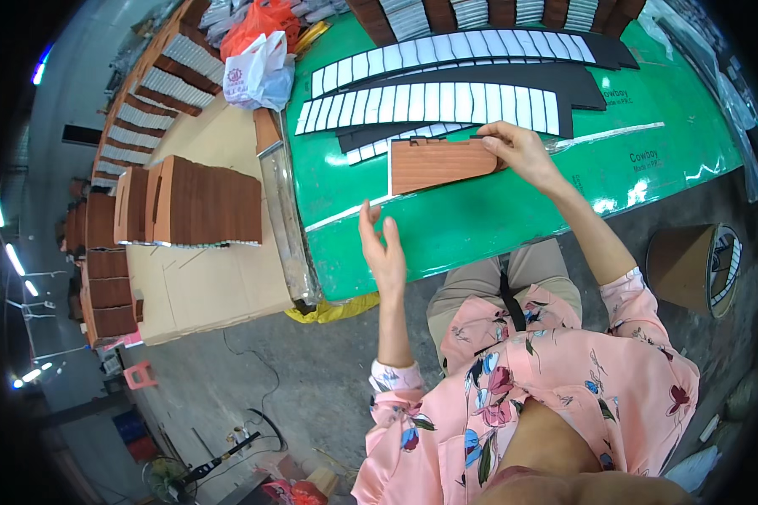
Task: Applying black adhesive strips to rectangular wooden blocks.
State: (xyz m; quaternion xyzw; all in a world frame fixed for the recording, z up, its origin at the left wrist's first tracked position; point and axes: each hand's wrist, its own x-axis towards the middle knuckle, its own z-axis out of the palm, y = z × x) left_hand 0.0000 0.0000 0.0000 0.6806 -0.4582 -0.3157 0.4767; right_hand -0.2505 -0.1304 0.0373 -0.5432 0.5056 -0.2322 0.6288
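A flat wood-grain brown piece [443, 166] with a rounded lower right corner and small dark notches along its top edge is over the green tabletop. My right hand [516, 153] pinches its upper right corner between thumb and fingers. My left hand [382, 248] is apart from it, below its left end, with the fingers spread and nothing in them. Just beyond the brown piece lies a black strip with a row of white pads [429, 107]. Farther back is a similar padded strip [455, 55], overlapping other black strips.
The green table [514, 220] has printed marks and a strip of clear tape. Brown stacks [202, 202] stand on the cardboard-topped table [206, 290] at left, with a long row of stacks behind. Plastic bags [259, 71] sit at its far end. A round bin [686, 269] stands at right.
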